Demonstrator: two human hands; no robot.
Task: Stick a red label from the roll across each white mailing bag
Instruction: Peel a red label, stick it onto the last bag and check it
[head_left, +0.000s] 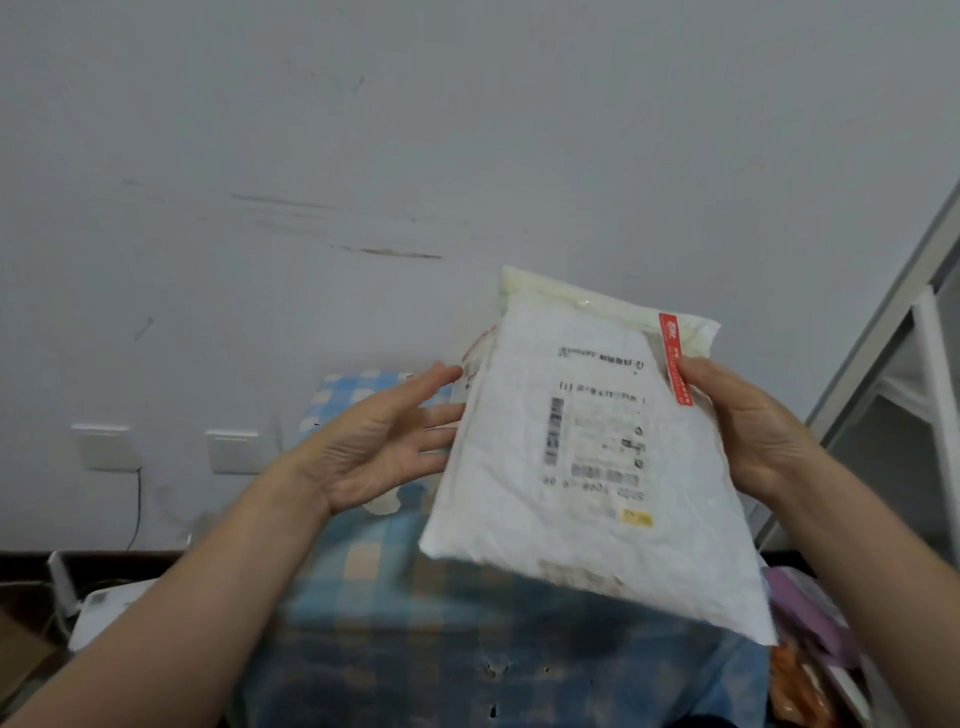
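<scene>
A white mailing bag (587, 447) with a printed shipping slip is held up in the air in front of me, tilted. A red label (675, 358) runs down its upper right part. My right hand (753, 426) grips the bag's right edge, thumb on the front beside the label. My left hand (384, 441) is spread with straight fingers at the bag's left edge, fingertips touching or just short of it. The label roll is not in view.
Below lies a blue checked cloth (374, 597) over a surface. Two wall sockets (104, 447) and a cable sit low on the grey wall at left. A white metal frame (914, 364) stands at right. Purple and orange items (800, 649) lie at lower right.
</scene>
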